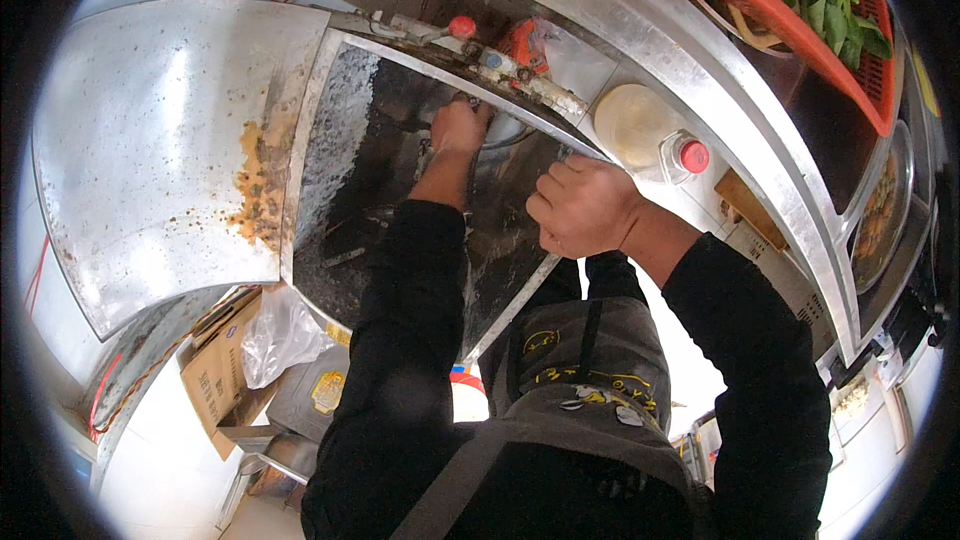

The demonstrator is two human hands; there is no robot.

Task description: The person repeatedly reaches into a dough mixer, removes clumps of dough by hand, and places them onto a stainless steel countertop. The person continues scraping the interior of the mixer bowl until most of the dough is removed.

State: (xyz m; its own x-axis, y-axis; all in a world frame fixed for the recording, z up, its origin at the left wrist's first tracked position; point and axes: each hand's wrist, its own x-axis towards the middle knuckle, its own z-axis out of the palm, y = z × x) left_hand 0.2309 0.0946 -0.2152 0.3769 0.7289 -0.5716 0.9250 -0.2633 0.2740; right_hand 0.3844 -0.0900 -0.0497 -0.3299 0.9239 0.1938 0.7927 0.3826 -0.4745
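My left hand (pixel 457 127) reaches down into a dark, soot-stained metal cavity (pixel 345 187) with a pale metal frame (pixel 306 142). Its fingers are curled about a small dark part (pixel 472 100), too shaded to name. Just beside that hand lies a round metal ring (pixel 511 136), partly covered by it. My right hand (pixel 585 206) is curled like a fist over the right corner of the frame. Whether it grips the rim or a small thing is hidden.
Pipes with a red knob (pixel 462 27) run behind the frame. At left stands a stained sheet-metal panel (pixel 165 142). A red-capped bottle (pixel 684 157) and round lidded container (pixel 634 127) sit at right. Above is a red basket of leafy greens (pixel 817 52); a cardboard box (pixel 214 379) lies low left.
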